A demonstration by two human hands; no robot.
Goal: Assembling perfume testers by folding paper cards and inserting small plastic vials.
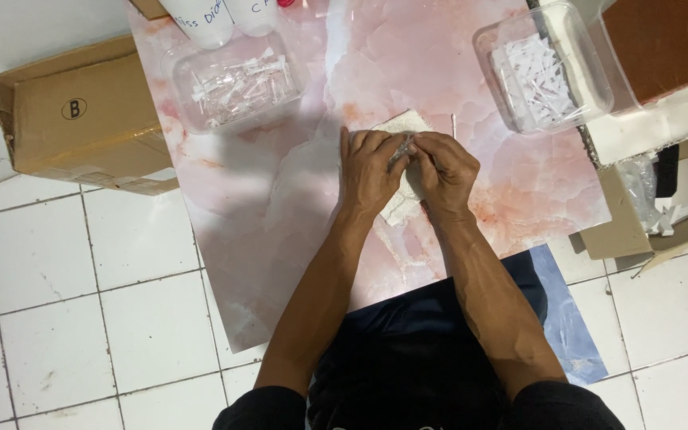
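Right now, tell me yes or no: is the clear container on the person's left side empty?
No. The clear container at the left hand's side of the pink board holds many small clear pieces.

Bright overhead light, glare on pink board (471, 72), soft arm shadows, sharp focus

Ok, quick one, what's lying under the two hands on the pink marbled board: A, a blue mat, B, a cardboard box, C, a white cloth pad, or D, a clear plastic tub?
C: the left hand and right hand meet over a white cloth pad on the pink marbled board, pinching a small clear piece between them.
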